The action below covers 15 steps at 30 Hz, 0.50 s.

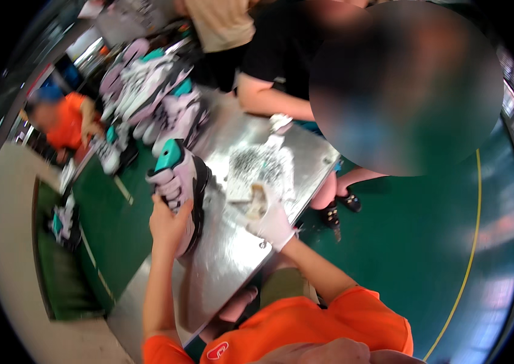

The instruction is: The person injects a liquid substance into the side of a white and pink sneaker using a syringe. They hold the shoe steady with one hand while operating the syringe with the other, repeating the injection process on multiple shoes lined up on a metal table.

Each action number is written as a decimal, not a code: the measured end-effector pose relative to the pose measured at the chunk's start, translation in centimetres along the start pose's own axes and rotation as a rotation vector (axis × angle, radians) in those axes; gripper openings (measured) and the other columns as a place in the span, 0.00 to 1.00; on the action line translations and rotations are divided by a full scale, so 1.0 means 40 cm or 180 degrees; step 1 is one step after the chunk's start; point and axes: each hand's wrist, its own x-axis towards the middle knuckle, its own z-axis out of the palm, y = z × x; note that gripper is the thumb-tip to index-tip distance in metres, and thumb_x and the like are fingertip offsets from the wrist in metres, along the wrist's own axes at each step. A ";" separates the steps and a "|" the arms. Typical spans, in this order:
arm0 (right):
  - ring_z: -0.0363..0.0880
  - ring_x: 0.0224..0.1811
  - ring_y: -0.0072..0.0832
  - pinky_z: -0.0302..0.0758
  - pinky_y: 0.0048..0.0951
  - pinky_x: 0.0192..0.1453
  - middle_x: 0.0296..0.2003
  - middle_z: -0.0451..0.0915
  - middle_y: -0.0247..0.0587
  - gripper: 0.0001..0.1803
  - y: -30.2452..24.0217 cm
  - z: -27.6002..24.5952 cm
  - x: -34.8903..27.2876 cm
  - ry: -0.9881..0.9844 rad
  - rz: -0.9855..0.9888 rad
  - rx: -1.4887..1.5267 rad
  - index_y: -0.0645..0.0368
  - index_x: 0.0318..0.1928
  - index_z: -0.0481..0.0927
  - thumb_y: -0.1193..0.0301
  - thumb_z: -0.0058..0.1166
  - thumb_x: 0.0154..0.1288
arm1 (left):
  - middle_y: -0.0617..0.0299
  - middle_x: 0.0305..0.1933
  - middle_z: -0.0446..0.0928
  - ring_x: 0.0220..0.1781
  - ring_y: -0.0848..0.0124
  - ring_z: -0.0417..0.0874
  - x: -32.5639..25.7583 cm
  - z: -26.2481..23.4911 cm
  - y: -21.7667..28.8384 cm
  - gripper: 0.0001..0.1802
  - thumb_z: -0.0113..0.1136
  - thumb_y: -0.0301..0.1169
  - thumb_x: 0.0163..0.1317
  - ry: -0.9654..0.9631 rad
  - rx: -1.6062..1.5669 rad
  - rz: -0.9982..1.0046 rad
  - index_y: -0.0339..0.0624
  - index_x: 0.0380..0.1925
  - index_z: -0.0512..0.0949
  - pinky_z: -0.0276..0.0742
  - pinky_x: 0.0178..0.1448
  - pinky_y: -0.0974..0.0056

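Observation:
My left hand (169,225) grips a white, pink and teal sneaker (179,177) by its side and holds it on edge on the shiny metal table (226,267). My right hand (270,219), in a white glove, is closed on a small tan pad (257,200) just right of the sneaker and apart from it. The pad is too blurred to name. A grey speckled sheet (260,162) lies on the table just beyond the glove.
Several matching sneakers (150,91) are lined up at the table's far left end. A person in a black top (281,54) sits across the table. Another person in orange (65,121) works at the left beside a green belt (111,218). Green floor with a yellow line (472,242) lies to the right.

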 end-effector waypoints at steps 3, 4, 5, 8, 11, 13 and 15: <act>0.77 0.42 0.27 0.76 0.28 0.49 0.42 0.77 0.43 0.44 -0.017 0.008 0.006 0.0098 -0.0309 0.0145 0.62 0.61 0.63 0.64 0.75 0.46 | 0.36 0.54 0.76 0.55 0.41 0.78 -0.238 -0.117 -0.017 0.45 0.65 0.49 0.56 0.0509 0.0271 -0.0508 0.30 0.64 0.60 0.73 0.57 0.51; 0.76 0.39 0.27 0.76 0.27 0.47 0.39 0.77 0.40 0.44 -0.039 0.003 -0.002 -0.0015 -0.0314 -0.0104 0.63 0.60 0.63 0.65 0.76 0.46 | 0.37 0.55 0.76 0.56 0.42 0.78 -0.304 -0.146 -0.034 0.44 0.65 0.48 0.57 0.0758 0.0451 -0.0669 0.31 0.65 0.59 0.73 0.59 0.53; 0.74 0.35 0.23 0.75 0.24 0.39 0.35 0.74 0.35 0.42 -0.069 0.001 -0.024 -0.0339 0.0265 0.0594 0.62 0.60 0.63 0.71 0.73 0.47 | 0.38 0.55 0.76 0.58 0.43 0.77 -0.364 -0.164 -0.038 0.43 0.64 0.47 0.59 0.0975 0.0596 -0.0802 0.32 0.66 0.59 0.72 0.60 0.55; 0.70 0.29 0.14 0.71 0.17 0.25 0.33 0.70 0.29 0.41 -0.132 -0.023 -0.080 -0.0574 0.1036 0.1140 0.56 0.62 0.60 0.84 0.66 0.49 | 0.34 0.52 0.76 0.54 0.42 0.79 -0.463 -0.235 0.074 0.44 0.59 0.47 0.64 0.0350 0.0263 -0.1603 0.23 0.66 0.55 0.74 0.55 0.55; 0.71 0.32 0.16 0.77 0.20 0.32 0.43 0.74 0.35 0.42 -0.148 -0.032 -0.139 -0.0698 0.0963 0.0847 0.58 0.64 0.61 0.84 0.65 0.48 | 0.42 0.50 0.80 0.51 0.49 0.83 -0.560 -0.296 0.078 0.39 0.62 0.39 0.63 -0.0267 0.0423 -0.0708 0.31 0.68 0.59 0.78 0.51 0.58; 0.73 0.34 0.17 0.78 0.21 0.37 0.46 0.74 0.37 0.42 -0.141 -0.094 -0.159 -0.0887 0.0791 0.0634 0.60 0.64 0.62 0.85 0.64 0.47 | 0.46 0.51 0.80 0.53 0.51 0.83 -0.553 -0.383 0.131 0.35 0.66 0.34 0.60 -0.1225 0.0309 -0.0057 0.40 0.67 0.66 0.79 0.53 0.59; 0.73 0.36 0.18 0.75 0.20 0.40 0.50 0.72 0.40 0.43 -0.144 -0.116 -0.173 -0.0844 0.0770 0.0840 0.61 0.64 0.63 0.85 0.63 0.45 | 0.52 0.56 0.79 0.60 0.55 0.79 -0.482 -0.425 0.114 0.37 0.73 0.28 0.49 -0.0524 0.0815 0.1487 0.51 0.63 0.73 0.73 0.65 0.54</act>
